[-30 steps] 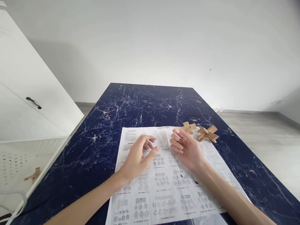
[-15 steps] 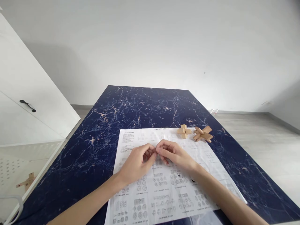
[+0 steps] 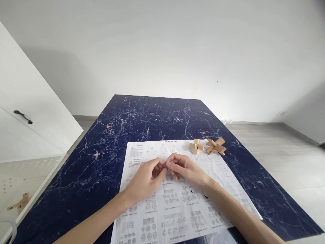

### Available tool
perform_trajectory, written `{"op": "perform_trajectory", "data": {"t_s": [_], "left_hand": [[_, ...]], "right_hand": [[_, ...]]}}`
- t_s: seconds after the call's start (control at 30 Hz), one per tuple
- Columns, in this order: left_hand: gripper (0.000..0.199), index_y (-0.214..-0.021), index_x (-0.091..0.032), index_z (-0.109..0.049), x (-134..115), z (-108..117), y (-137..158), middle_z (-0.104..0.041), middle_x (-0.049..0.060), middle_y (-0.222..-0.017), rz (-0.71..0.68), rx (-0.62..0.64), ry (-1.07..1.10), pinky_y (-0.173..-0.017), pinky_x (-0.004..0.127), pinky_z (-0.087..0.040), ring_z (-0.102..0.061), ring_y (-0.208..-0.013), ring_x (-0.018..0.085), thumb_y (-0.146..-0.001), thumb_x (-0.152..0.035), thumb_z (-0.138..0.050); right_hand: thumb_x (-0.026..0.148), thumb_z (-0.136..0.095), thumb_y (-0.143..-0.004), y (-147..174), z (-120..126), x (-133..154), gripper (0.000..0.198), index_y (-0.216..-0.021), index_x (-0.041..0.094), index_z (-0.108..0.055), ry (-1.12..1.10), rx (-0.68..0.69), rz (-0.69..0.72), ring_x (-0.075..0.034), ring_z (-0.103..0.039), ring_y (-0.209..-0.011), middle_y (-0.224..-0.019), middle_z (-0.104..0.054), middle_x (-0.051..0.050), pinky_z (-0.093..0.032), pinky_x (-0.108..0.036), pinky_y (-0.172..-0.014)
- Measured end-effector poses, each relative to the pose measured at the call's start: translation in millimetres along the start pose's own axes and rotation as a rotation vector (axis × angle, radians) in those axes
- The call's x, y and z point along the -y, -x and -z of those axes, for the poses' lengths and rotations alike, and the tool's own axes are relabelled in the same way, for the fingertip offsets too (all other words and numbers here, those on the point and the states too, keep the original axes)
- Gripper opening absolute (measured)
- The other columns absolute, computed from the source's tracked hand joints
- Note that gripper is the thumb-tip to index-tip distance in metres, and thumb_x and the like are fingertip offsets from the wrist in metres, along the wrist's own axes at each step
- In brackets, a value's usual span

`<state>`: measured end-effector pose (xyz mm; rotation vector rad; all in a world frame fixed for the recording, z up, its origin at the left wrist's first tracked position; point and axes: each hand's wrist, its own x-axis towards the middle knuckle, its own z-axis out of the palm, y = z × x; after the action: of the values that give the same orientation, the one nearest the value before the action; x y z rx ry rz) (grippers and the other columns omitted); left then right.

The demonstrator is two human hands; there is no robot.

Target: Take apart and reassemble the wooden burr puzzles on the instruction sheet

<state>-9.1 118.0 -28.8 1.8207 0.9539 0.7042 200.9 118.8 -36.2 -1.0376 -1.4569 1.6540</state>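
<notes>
My left hand [image 3: 148, 179] and my right hand [image 3: 184, 169] meet over a large printed sheet [image 3: 175, 183]. Their fingers are curled and closed, thumbs and fingertips touching one another. No object shows between them. The sheet carries rows of small diagrams and lines of text, too small to read. At its upper right corner lies a light wooden interlocking puzzle [image 3: 196, 147], shaped like a cross. Beside it is a larger, darker wooden puzzle [image 3: 216, 146] of crossed bars. Both puzzles sit beyond my right hand, apart from it.
The sheet rests on a dark blue marble-patterned table [image 3: 149, 118]. A white cabinet [image 3: 33, 101] with a black handle stands left. Below it, another wooden cross-shaped piece [image 3: 21, 203] lies on a pale perforated surface. A white cable [image 3: 12, 225] curves at lower left.
The whole view has shifted slightly, so the table, sheet and hands appear a little further left and lower. My hands keep the same closed pose, fingertips together.
</notes>
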Motion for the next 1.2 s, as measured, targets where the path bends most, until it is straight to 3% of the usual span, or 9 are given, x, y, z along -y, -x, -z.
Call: {"op": "perform_trajectory", "data": {"t_s": [1.2], "left_hand": [[0.019, -0.096, -0.021, -0.067, -1.3, -0.4, 0.3, -0.075, 0.002, -0.088, -0.005, 0.003, 0.000, -0.068, 0.030, -0.048, -0.063, -0.073, 0.017, -0.107, -0.030, -0.055]], "right_hand": [[0.060, -0.073, -0.098, 0.4, 0.8, -3.3, 0.041, -0.091, 0.021, -0.062, 0.007, 0.002, 0.000, -0.012, -0.051, -0.060, -0.069, -0.058, 0.003, -0.037, -0.028, -0.058]]}}
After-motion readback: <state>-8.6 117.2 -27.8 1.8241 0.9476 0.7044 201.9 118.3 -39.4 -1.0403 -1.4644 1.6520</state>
